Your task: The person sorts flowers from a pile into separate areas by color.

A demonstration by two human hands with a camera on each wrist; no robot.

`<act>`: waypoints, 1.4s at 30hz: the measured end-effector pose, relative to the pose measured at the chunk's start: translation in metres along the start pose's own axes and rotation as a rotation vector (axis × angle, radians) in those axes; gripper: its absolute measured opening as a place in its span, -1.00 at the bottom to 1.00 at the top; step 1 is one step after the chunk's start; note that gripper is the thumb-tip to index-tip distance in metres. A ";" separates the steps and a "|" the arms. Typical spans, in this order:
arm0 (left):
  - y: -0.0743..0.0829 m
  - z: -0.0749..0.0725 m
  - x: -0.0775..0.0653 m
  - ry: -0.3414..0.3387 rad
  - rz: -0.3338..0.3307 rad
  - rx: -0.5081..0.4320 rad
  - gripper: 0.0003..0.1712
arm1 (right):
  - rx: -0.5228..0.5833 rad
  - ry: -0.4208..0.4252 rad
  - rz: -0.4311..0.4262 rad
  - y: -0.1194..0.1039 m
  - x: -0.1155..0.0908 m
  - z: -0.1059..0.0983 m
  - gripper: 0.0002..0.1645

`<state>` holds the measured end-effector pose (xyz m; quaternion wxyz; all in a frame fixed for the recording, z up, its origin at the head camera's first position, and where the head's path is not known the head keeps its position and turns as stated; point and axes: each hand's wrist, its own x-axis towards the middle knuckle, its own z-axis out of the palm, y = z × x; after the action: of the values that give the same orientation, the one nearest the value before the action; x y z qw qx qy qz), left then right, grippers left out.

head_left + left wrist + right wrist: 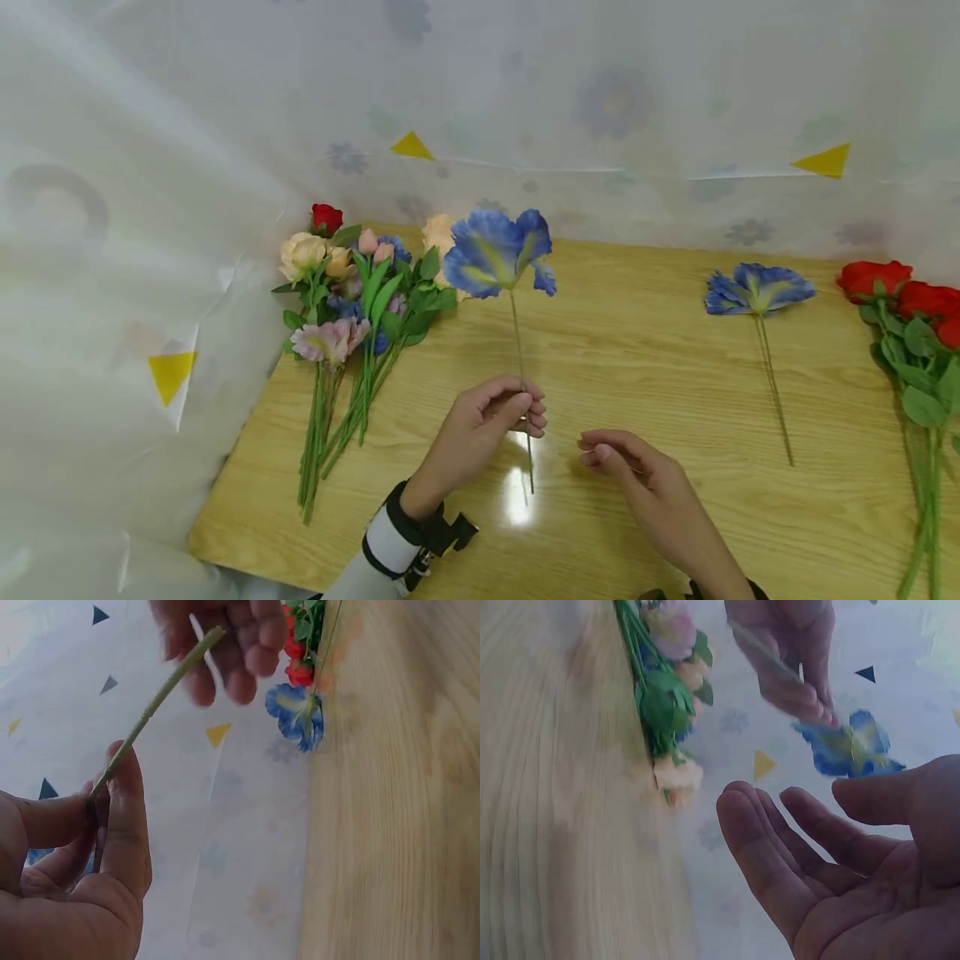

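A blue artificial flower (pixel 491 250) with a yellow-green centre stands upright over the middle of the table. My left hand (pixel 480 425) pinches its thin stem between thumb and fingers, and the stem's lower end pokes out below the hand. In the left wrist view that bare stem (pixel 150 709) slants up toward the other hand. My right hand (pixel 648 487) hovers a little to the right, fingers loosely bent, touching nothing. The right wrist view shows its fingers (pixel 757 847) spread with nothing between them. A second blue flower (pixel 757 292) lies on the table to the right.
At the left of the wooden table (pixel 622 350) lies a bunch of mixed flowers (pixel 330 342), peach, pink, red and blue. Red roses (pixel 930 304) with green stems lie at the right edge. A translucent patterned curtain (pixel 525 100) borders the table's back and left.
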<state>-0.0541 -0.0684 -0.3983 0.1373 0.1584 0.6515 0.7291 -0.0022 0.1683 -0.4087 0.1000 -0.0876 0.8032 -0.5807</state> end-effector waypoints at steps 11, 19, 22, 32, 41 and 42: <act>-0.005 0.018 0.001 0.002 0.031 0.304 -0.77 | 0.253 -0.116 -0.185 -0.006 0.007 0.029 -0.59; -0.010 0.024 0.001 0.047 0.117 0.434 -0.79 | 0.270 -0.071 -0.171 -0.001 0.011 0.038 -0.69; -0.010 0.023 0.001 0.057 0.111 0.506 -0.77 | 0.196 0.001 -0.165 0.002 0.011 0.037 -0.71; -0.014 -0.027 -0.012 0.342 -0.135 0.721 -0.71 | -0.099 0.325 -0.058 0.017 0.011 -0.024 -0.65; -0.013 -0.087 -0.036 0.626 -0.345 0.990 -0.61 | -0.292 0.501 0.318 0.053 -0.015 -0.105 -0.59; -0.013 -0.092 -0.038 0.652 -0.357 1.026 -0.60 | -0.287 0.527 0.367 0.057 -0.018 -0.111 -0.59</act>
<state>-0.0573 -0.1658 -0.4224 -0.0421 -0.1375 0.9428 0.3008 -0.0157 0.2921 -0.4275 -0.0214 0.1977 0.8773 -0.4368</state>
